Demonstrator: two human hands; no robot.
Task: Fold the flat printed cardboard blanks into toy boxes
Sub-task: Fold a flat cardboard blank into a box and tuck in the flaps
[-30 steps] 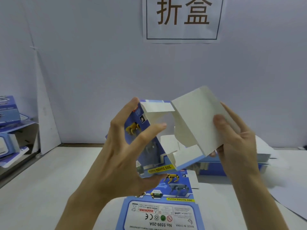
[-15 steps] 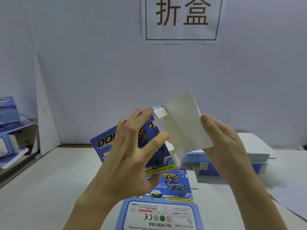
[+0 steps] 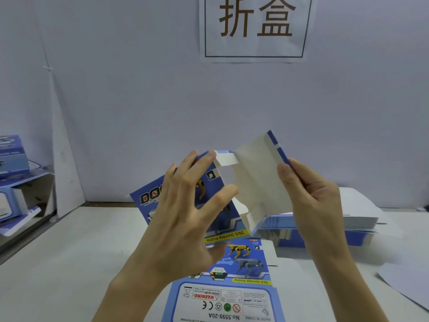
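Observation:
A blue printed toy-box blank [image 3: 257, 184] is held up in the air at the centre, partly folded, its plain white inner side facing me. My left hand [image 3: 188, 212] holds the printed blue panel with the dog picture, fingers spread over its face and thumb at the panel's right edge. My right hand [image 3: 311, 198] pinches the right edge of the white panel between thumb and fingers. A second flat blank [image 3: 234, 287] lies printed side up on the table under my hands.
A stack of flat blanks [image 3: 357, 226] lies on the table at the right behind my right hand. Folded blue boxes [image 3: 11, 159] sit on a shelf at the far left. A white sheet [image 3: 408, 282] lies at the right edge. A paper sign [image 3: 255, 29] hangs on the wall.
The held blank has swung round: the white panel now stands steeper and narrower, and more of the blue printed face shows at the left. My right hand shifted to pinch the panel's edge.

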